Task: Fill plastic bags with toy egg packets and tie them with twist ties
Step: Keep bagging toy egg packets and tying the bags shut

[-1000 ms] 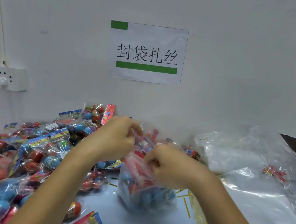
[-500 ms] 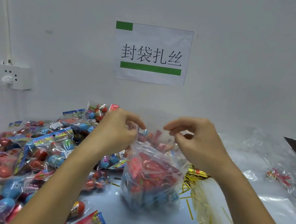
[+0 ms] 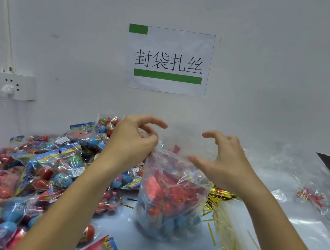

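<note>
Since half a second ago the right hand (image 3: 224,159) has drawn rightward, fingers spread and holding nothing. Left hand (image 3: 134,139) pinches the bag (image 3: 171,194) rim at frame centre. Thin, soft, slippery film likely calls for gathering the neck above the packets. Loose egg packets (image 3: 45,171) lie lower left, twist ties (image 3: 226,236) lower right.

Left hand (image 3: 134,139) hides its grip on the bag (image 3: 170,196) rim.
</note>
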Available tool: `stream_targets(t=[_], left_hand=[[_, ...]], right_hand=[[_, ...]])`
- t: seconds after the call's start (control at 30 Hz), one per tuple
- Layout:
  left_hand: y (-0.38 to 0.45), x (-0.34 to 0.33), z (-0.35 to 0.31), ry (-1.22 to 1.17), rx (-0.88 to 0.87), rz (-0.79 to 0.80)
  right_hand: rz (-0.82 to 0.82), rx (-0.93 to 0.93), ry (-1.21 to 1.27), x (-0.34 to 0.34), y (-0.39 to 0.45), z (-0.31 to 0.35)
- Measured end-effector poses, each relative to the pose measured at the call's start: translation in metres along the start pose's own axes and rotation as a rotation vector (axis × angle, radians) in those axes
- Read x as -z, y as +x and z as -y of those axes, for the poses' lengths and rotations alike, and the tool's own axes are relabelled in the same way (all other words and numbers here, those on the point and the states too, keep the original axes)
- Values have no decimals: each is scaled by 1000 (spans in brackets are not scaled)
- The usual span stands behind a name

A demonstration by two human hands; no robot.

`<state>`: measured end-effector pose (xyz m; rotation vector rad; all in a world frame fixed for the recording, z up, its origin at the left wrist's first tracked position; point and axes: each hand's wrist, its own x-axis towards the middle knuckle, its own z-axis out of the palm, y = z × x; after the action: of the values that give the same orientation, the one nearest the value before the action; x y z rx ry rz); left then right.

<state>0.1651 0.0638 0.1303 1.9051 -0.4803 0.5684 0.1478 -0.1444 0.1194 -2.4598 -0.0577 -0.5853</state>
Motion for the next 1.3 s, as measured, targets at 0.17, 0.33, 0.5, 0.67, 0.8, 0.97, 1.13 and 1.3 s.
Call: stream_targets(t=[0.17, 0.33, 0.5, 0.67, 0.8, 0.97, 1.13, 1.3], left_hand=[[3, 0, 6, -18, 58, -4], [5, -3, 12, 77, 178, -10], [6, -1, 14, -37, 268, -36], [5, -5, 14, -460, 354, -121], [8, -7, 16, -770, 386, -135], [10, -7, 21, -774, 294, -183], [16, -1, 30, -675, 215, -248], [17, 10, 47, -233, 238, -202]], right_hand=[[-19, -172, -22, -1, 2, -3], [-63, -170, 118, 2, 0, -6], [-101, -192, 192, 9, 2, -12], [-29, -232, 432, 16, 5, -19], [-89, -169, 634, 16, 6, -16], [-179, -135, 868, 17, 7, -12], [-132, -178, 870, 21, 8, -18], [-89, -219, 702, 32, 9, -34]])
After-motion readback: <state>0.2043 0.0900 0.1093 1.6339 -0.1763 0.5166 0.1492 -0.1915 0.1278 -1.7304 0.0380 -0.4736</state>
